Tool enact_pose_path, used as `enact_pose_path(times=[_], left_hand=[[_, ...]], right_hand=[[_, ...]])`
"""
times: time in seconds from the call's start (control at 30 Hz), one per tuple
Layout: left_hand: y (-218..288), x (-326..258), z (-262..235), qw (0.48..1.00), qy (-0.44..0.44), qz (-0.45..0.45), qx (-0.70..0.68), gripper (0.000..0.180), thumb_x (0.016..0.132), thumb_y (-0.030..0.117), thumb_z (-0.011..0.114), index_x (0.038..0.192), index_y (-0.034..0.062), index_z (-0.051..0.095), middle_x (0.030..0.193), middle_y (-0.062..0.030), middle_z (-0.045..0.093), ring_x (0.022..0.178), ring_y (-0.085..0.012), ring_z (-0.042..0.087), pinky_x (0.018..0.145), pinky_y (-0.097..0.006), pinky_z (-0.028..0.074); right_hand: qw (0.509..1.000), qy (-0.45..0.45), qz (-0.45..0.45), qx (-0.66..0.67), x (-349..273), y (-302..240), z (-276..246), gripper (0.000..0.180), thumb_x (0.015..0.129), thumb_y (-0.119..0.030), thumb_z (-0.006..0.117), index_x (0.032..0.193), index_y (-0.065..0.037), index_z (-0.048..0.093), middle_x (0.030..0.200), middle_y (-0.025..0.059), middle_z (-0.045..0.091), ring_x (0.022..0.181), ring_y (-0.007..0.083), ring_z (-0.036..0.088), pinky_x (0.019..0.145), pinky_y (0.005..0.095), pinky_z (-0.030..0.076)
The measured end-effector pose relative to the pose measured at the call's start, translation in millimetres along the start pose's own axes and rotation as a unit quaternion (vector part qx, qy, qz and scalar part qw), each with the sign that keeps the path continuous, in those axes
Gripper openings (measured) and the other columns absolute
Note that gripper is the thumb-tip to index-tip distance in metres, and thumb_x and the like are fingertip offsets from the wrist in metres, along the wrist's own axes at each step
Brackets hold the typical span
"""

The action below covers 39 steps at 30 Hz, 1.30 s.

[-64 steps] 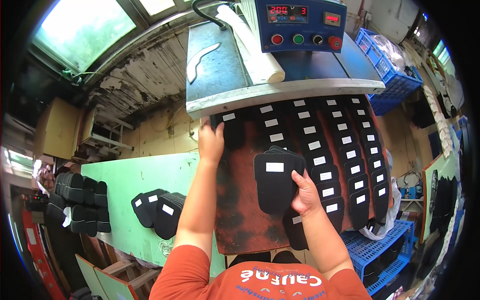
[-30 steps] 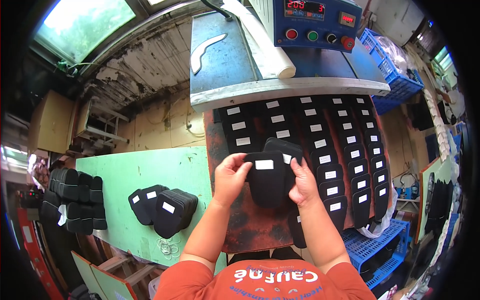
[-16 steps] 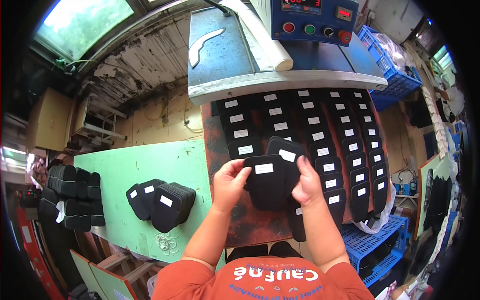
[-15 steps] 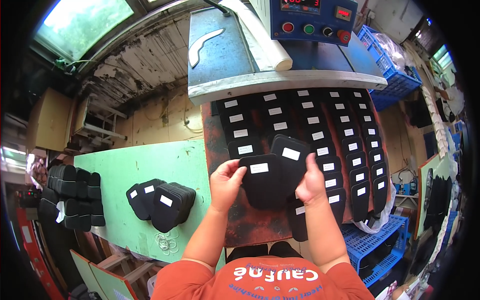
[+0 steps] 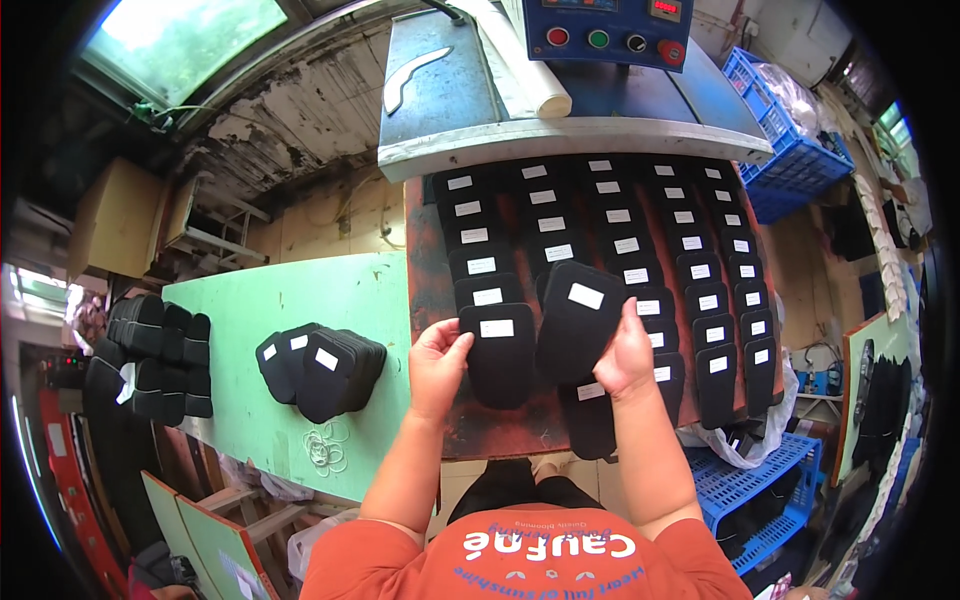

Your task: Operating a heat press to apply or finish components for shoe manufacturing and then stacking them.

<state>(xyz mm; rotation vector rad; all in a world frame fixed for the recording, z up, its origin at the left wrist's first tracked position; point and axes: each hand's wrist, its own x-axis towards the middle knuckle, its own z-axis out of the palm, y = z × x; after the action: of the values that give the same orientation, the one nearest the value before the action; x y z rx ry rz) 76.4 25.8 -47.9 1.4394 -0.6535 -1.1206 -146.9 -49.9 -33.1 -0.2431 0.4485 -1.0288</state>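
Observation:
My left hand pinches the upper left edge of a black pad with rounded corners and a white label. This pad is at the near end of the leftmost row on the reddish-brown board. My right hand grips another such black pad by its right side, tilted above the board; whether more than one pad is in it I cannot tell. Beneath and beyond both hands, several rows of overlapping labelled black pads cover the board. Under my right hand lies one more pad at the near edge.
A green table on the left bears a stack of black pads, loose white rings and bundled dark pieces. Beyond the board stands a blue machine with a metal front bar. Blue crates are at the right.
The two pads have been drawn apart. My left hand has moved slightly left with its pad toward the leftmost row, while my right hand keeps its pad. The whole view has shifted a little.

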Motion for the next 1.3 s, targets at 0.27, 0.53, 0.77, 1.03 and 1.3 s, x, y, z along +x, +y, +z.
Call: enact_pose_path(times=[0.27,0.53,0.77,1.03,1.3], left_hand=[[-18,-35,24,0.984,0.012,0.121,0.127,0.03,0.082,0.007,0.066,0.109,-0.0012,0.056,0.087,-0.0019,0.06,0.067,-0.0049,0.053,0.057,-0.018,0.044],[-19,-54,-2,0.994,0.055,0.021,0.095,0.026,0.083,0.005,0.063,0.107,-0.0033,0.058,0.082,-0.0028,0.062,0.067,-0.0044,0.054,0.054,-0.02,0.044],[-25,-96,30,0.997,-0.071,0.037,0.007,0.032,0.082,0.005,0.065,0.111,-0.0022,0.056,0.081,-0.0003,0.06,0.067,-0.0042,0.054,0.057,-0.019,0.045],[-39,-94,-8,0.996,0.033,-0.039,0.071,0.025,0.084,0.004,0.06,0.108,-0.0029,0.056,0.081,-0.0028,0.063,0.065,-0.0053,0.056,0.055,-0.019,0.045],[-57,-92,-18,0.918,0.142,0.168,0.329,0.032,0.074,0.012,0.068,0.1,-0.0034,0.059,0.085,-0.015,0.06,0.077,-0.0263,0.059,0.072,-0.035,0.048]], right_hand=[[0.993,0.098,0.061,-0.007,-27,27,-8,0.028,0.096,-0.016,0.04,0.121,-0.006,0.048,0.116,0.0086,0.056,0.108,0.0228,0.054,0.095,0.0377,0.043],[0.996,0.072,0.043,-0.032,-56,-4,-7,0.029,0.097,-0.017,0.035,0.12,-0.004,0.046,0.115,0.0131,0.056,0.104,0.0279,0.057,0.09,0.0417,0.047],[0.987,0.059,0.119,-0.095,-100,38,-8,0.03,0.096,-0.015,0.04,0.122,-0.003,0.047,0.116,0.0095,0.056,0.106,0.0187,0.054,0.093,0.0332,0.043],[0.89,0.36,0.257,-0.109,-217,21,-89,0.039,0.094,-0.036,0.046,0.118,-0.006,0.036,0.102,0.0171,0.051,0.087,0.0295,0.057,0.073,0.0418,0.048],[0.929,0.255,0.01,-0.266,-193,30,-163,0.027,0.097,-0.028,0.04,0.09,-0.003,0.049,0.071,0.0086,0.057,0.051,0.0125,0.049,0.046,0.0282,0.042]])
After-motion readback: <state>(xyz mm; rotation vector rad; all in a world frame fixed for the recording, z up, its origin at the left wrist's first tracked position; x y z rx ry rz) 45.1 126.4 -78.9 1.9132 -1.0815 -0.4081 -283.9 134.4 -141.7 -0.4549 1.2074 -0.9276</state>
